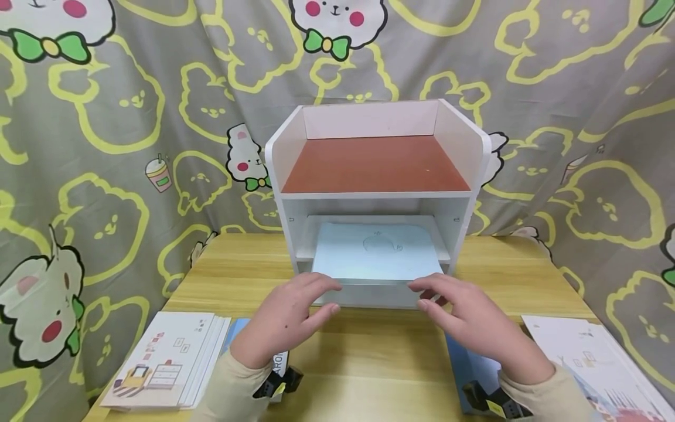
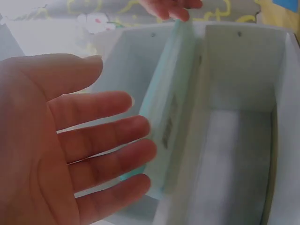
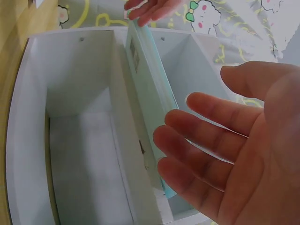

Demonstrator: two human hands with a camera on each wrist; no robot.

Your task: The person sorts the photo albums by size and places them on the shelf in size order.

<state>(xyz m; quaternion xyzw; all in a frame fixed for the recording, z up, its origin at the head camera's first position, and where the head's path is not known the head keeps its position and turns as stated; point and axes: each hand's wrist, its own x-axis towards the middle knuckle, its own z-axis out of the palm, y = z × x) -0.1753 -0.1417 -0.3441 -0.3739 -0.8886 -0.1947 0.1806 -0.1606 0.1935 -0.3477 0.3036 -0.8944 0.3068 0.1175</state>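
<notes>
A light blue book (image 1: 377, 252) with a small line drawing on its cover lies flat on the middle level of a small white shelf (image 1: 377, 196), its front edge sticking out. My left hand (image 1: 292, 316) is at the book's front left corner. At the front right corner is my right hand (image 1: 469, 319). Both hands have spread, loosely extended fingers. In the left wrist view, the left hand (image 2: 93, 136) is beside the book (image 2: 176, 108), which bears a printed label on its underside. In the right wrist view, fingertips of the right hand (image 3: 225, 145) overlap the book (image 3: 150, 79); contact is uncertain.
The shelf has a reddish-brown top board (image 1: 377, 164) and an open compartment (image 3: 89, 159) below the book. White booklets (image 1: 163, 357) lie at left and another pile (image 1: 590, 363) at right. Blue books (image 1: 474, 375) lie partly under the forearms. Patterned curtain (image 1: 211, 58) surrounds the wooden table (image 1: 364, 363).
</notes>
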